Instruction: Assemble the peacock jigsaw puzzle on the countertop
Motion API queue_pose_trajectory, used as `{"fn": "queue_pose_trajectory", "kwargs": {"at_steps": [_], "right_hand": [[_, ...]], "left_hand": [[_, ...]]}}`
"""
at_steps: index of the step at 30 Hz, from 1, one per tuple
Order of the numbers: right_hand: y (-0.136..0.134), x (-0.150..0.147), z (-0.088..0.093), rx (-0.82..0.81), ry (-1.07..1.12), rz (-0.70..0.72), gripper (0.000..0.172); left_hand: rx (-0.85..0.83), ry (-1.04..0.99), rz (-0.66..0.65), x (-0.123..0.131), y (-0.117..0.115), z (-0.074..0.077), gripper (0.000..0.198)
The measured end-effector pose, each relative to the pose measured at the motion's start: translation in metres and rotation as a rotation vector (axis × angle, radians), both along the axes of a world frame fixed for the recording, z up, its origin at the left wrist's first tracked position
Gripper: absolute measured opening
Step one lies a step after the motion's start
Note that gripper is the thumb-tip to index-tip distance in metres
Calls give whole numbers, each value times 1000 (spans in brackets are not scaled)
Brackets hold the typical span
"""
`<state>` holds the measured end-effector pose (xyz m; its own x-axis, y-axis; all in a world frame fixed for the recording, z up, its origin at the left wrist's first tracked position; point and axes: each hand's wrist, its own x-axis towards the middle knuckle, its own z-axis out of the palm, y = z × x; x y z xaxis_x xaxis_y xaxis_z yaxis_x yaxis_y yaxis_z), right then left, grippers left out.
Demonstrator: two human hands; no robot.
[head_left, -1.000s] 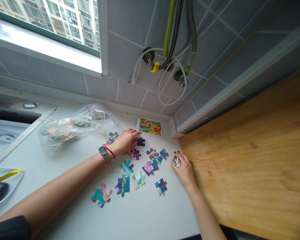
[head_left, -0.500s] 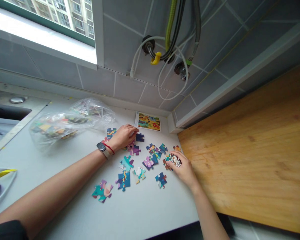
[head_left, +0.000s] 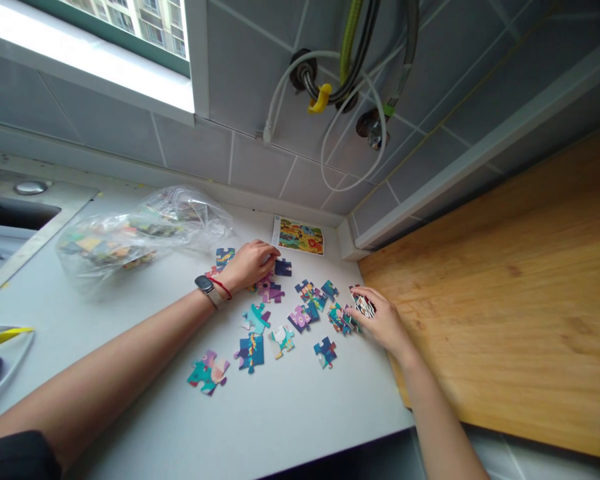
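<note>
My left hand [head_left: 253,265] rests over joined puzzle pieces [head_left: 271,291] on the white countertop, its fingers bent together; what lies under the fingertips is hidden. A dark blue puzzle piece [head_left: 283,267] pokes out beside them. At the right, my right hand [head_left: 384,321] is closed round a stack of puzzle pieces [head_left: 365,306], whose edges show as pale stripes. Just left of that hand lies a heap of puzzle pieces [head_left: 341,319]. Several more are spread between the hands, among them a pink-eyed purple piece [head_left: 301,318] and a blue piece [head_left: 325,352].
A picture card [head_left: 299,236] lies against the back wall. A clear plastic bag [head_left: 125,240] of puzzle pieces sits at the left, near the sink edge [head_left: 75,207]. To the right is a wooden board [head_left: 505,300]. Hoses [head_left: 350,53] and a white cable hang above the corner.
My right hand has shifted right with its stack, and the heap of pieces to its left is now more exposed. My left hand stays about where it was; the view has tilted slightly.
</note>
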<state>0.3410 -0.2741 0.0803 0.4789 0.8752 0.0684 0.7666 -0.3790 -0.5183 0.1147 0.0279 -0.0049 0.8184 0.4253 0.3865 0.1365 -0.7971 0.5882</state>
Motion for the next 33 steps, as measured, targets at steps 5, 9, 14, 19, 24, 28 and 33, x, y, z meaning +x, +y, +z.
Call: {"fn": "queue_pose_trajectory", "kwargs": {"at_steps": [5,9,14,19,24,28,33], "right_hand": [[25,5,2,-43,2,55,41],[57,1,-4,-12,20,159,40],[96,-2,-18,-14,-6,216,41],[120,2,-28,-18,4,231,42],[133,6,-34,-14,9,237,50],[135,9,-37,14,18,230,47],[132,12,-38,53,34,225,41]], "left_hand": [[-18,0,2,0,1,1,25],[-31,0,11,0,1,2,24],[-37,2,15,0,2,2,23],[-44,-3,14,0,1,2,23],[-54,-2,14,0,1,2,23],[-60,7,6,-1,2,4,27],[-67,17,4,-1,2,5,28]]}}
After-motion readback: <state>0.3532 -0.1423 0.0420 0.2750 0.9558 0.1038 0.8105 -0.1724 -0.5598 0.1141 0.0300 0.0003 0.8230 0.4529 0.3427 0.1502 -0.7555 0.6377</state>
